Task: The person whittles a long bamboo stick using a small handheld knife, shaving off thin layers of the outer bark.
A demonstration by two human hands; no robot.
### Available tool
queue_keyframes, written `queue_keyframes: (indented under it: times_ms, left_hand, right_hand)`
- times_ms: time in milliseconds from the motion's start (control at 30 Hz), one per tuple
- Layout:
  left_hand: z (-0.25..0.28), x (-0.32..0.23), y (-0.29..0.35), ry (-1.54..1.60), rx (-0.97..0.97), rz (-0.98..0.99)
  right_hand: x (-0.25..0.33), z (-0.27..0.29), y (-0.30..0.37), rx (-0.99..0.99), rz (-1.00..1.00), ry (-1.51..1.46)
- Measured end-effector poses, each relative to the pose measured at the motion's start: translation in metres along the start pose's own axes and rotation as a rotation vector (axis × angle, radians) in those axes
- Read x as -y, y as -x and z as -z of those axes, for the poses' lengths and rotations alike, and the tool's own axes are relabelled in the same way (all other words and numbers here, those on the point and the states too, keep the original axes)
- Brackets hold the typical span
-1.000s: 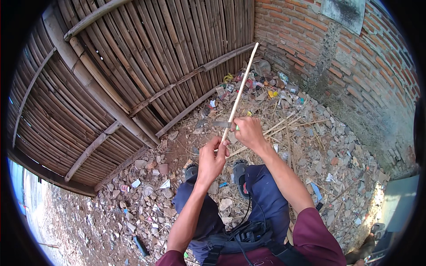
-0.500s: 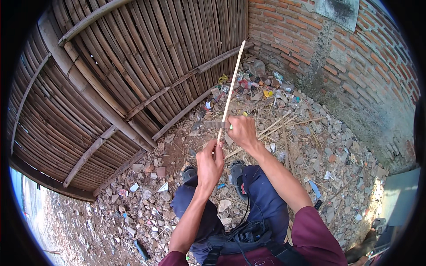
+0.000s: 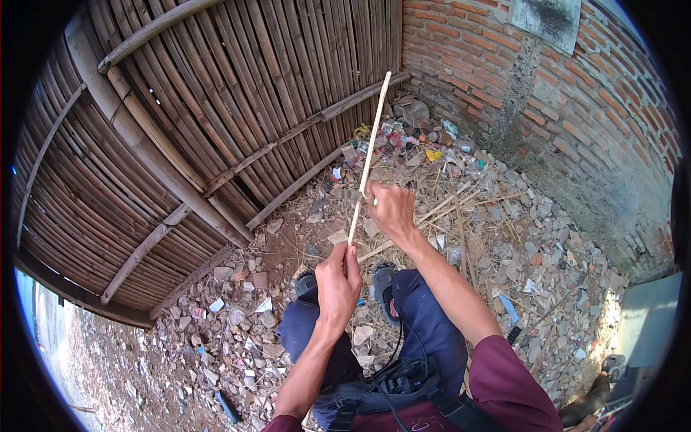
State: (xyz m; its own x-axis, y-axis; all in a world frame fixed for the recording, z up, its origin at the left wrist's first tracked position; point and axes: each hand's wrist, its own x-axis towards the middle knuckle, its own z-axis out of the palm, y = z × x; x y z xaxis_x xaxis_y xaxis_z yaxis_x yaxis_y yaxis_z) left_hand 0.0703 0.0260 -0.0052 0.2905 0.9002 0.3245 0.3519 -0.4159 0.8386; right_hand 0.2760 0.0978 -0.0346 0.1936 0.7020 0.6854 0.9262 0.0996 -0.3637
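Observation:
A long, pale strip of split bamboo [image 3: 373,142] slants up and away from me, its far end in front of the bamboo wall. My left hand [image 3: 338,282] pinches its near end between thumb and fingers, above my knees. My right hand [image 3: 392,209] is closed round the green handle of a knife, mostly hidden in the fist. The knife's grey blade [image 3: 348,194] points left and crosses the strip a little beyond my left hand. It touches or nearly touches the strip; which one I cannot tell.
A bamboo-slat wall [image 3: 237,93] rises at the left, and a brick wall [image 3: 576,108] at the right. Rubble [image 3: 237,317] and litter cover the ground, with cut bamboo strips [image 3: 462,216] lying right of my feet. A grey panel [image 3: 650,317] stands at the far right.
My right hand and the knife have moved slightly away along the strip. My left hand has drawn slightly nearer to me, and the strip's far end has shifted a little left and down.

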Motion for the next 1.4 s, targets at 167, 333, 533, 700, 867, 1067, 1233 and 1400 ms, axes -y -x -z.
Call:
queue_keyframes:
  times_ms: [167, 333, 533, 700, 867, 1067, 1233, 1400]
  left_hand:
    - [0.008, 0.001, 0.025, -0.022, 0.02, -0.019]
    - [0.015, 0.005, 0.061, -0.053, 0.055, -0.023]
    - [0.041, -0.001, 0.101, -0.021, 0.152, 0.089]
    - [0.046, 0.009, 0.098, -0.049, 0.137, 0.117]
    - [0.037, 0.012, 0.078, 0.08, 0.191, 0.161]
    - [0.022, 0.019, 0.049, 0.277, 0.234, 0.255]
    - [0.023, 0.014, 0.013, 0.72, 0.396, 0.393]
    - [0.009, 0.029, -0.013, 0.736, 0.383, 0.305]
  right_hand:
    - [-0.02, 0.002, -0.014, -0.05, -0.085, 0.035]
    - [-0.066, -0.002, -0.016, -0.17, -0.145, 0.103]
    - [-0.106, 0.007, -0.017, -0.219, -0.247, 0.188]
    - [-0.074, 0.005, -0.028, -0.148, -0.393, 0.006]
    - [-0.076, -0.008, -0.013, 0.097, -0.338, -0.327]
    - [-0.031, 0.001, 0.005, 0.028, -0.07, -0.212]
    - [0.007, 0.017, 0.005, 0.025, 0.016, -0.205]
    - [0.016, 0.013, 0.014, 0.113, 0.055, -0.142]
